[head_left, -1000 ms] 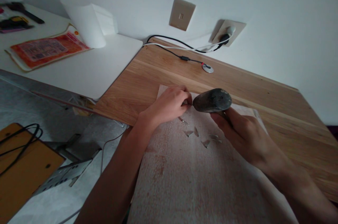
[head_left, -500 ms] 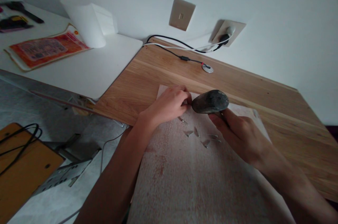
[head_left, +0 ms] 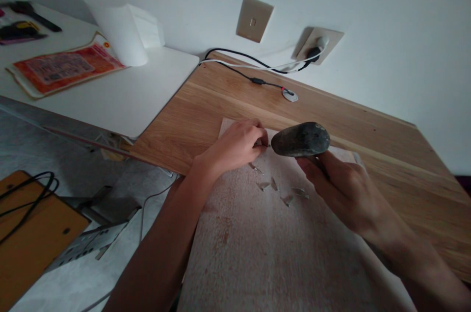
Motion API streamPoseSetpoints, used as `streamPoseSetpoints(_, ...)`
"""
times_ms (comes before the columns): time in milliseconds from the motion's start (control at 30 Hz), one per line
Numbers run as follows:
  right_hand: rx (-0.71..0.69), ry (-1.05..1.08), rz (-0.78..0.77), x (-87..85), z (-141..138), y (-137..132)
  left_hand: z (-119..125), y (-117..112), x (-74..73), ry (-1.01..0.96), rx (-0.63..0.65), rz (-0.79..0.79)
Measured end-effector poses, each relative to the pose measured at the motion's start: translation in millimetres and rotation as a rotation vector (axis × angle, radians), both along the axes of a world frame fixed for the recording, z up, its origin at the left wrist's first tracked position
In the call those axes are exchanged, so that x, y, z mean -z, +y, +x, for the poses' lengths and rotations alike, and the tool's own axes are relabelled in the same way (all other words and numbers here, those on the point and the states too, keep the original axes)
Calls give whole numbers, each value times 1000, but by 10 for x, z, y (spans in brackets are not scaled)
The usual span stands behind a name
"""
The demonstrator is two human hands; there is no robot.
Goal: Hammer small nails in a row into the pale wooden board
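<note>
Hammer (head_left: pixel 300 139) sits in the right hand (head_left: pixel 344 187), grip closed, at three o'clock from the left hand (head_left: pixel 241 143), its curled grip's contents unclear.

From here I see a packet (head_left: pixel 59 72) and a white roll (head_left: pixel 128 49) on the white table (head_left: pixel 162 89); right of that table, a socket (head_left: pixel 334 42) on the wall (head_left: pixel 397 47); below it, a yellow panel (head_left: pixel 33 258).
</note>
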State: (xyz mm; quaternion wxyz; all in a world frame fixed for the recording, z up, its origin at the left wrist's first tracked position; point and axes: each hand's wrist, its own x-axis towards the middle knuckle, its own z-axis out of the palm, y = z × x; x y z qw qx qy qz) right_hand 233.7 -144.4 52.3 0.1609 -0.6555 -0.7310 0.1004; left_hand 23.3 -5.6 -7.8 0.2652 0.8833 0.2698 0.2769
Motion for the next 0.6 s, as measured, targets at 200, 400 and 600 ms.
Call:
streamPoseSetpoints(200,-3,35,-38,72,-3,31,5,0,3,10,-12,18)
streamPoseSetpoints(400,0,33,-44,73,-8,34,10,-4,4,-4,-3,-11)
streamPoseSetpoints(600,7,19,-44,83,-4,42,0,-15,-9,2,-8,-12)
